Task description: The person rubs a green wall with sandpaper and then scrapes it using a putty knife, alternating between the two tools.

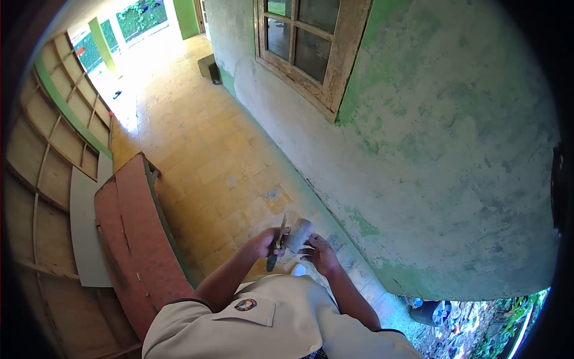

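Note:
My left hand is closed around a putty knife, with its dark handle pointing down and its thin blade standing up, nearly edge-on. Close beside it, my right hand grips a greyish, rounded piece that looks like a rolled or curved sheet; its exact kind is not clear. Both hands are in front of my chest, with the two things almost side by side. Some of the fingertips are hidden behind what they hold.
A patchy green and grey wall with a wooden window frame rises on the right. A red bench-like board stands left on the yellow tiled floor. A dark container and litter lie lower right; a box sits farther off.

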The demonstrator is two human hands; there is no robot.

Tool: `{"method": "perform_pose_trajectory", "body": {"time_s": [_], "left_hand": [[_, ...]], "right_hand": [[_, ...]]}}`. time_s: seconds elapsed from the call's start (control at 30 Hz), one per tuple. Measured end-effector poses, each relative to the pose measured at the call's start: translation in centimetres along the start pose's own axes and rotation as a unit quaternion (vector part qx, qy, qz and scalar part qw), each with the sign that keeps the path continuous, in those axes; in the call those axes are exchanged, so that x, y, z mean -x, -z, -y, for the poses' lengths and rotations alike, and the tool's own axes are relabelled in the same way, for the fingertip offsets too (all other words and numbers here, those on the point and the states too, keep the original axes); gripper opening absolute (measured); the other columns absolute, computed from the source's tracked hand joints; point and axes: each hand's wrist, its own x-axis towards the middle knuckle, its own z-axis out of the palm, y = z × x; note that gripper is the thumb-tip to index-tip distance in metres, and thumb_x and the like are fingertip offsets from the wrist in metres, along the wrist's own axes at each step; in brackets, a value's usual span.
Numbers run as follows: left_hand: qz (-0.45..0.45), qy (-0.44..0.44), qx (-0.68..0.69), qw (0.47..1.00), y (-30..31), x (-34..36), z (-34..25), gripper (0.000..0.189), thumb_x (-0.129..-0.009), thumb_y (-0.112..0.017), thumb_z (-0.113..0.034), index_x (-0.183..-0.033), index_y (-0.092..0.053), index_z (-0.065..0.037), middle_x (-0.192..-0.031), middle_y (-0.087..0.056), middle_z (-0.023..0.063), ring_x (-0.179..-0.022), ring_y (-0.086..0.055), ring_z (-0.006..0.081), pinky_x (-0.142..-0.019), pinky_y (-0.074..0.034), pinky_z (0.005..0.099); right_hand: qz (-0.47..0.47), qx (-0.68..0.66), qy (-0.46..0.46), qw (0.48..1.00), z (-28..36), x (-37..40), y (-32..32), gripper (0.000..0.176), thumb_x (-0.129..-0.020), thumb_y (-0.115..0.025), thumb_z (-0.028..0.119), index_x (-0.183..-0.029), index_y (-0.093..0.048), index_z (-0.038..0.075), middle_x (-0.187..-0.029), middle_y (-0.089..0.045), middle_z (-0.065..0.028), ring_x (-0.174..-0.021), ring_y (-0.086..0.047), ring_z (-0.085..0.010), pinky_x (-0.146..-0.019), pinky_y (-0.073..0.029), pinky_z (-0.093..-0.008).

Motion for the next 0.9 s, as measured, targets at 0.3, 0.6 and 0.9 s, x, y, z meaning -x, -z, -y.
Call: {"method": "perform_pose_trajectory", "body": {"time_s": [0.3, 0.6, 0.9], "left_hand": [[-0.096, -0.202, 0.085, 0.971, -2.1, -3.9, -1.6, 0.022, -0.091, -0.045, -0.03, -0.091, -0.052, -0.01, -0.073, -0.054, 0.0087, -0.047, -0.049, 0.0202, -0.05, -0.042, 0.0338], [-0.158, -0.291, 0.148, 0.932, -1.0, -6.8, -2.3, 0.033, -0.094, -0.034, -0.038, -0.095, -0.05, -0.01, -0.073, -0.054, 0.0089, -0.056, -0.054, 0.021, -0.054, -0.046, 0.0352], [-0.173, -0.315, 0.115, 0.926, 3.1, -6.6, -9.4, 0.036, -0.094, -0.036, -0.038, -0.091, -0.053, -0.007, -0.07, -0.056, 0.0086, -0.058, -0.055, 0.0212, -0.055, -0.047, 0.0342]], "right_hand": [[-0.046, 0.247, 0.14, 0.958, 1.9, -1.1, -0.3, 0.017, -0.088, -0.055, 0.02, -0.098, -0.053, 0.006, -0.088, -0.061, -0.0068, -0.078, -0.061, -0.0152, -0.066, -0.047, -0.0271], [-0.004, 0.453, 0.231, 0.861, 1.5, -5.7, -1.4, 0.033, -0.077, -0.069, 0.014, -0.1, -0.048, 0.004, -0.092, -0.057, -0.0097, -0.076, -0.058, -0.0158, -0.067, -0.048, -0.0298], [0.015, 0.446, 0.216, 0.869, 2.1, -14.0, -5.3, 0.042, -0.073, -0.072, 0.01, -0.102, -0.041, 0.005, -0.089, -0.055, -0.0095, -0.075, -0.059, -0.0153, -0.064, -0.048, -0.0278]]}}
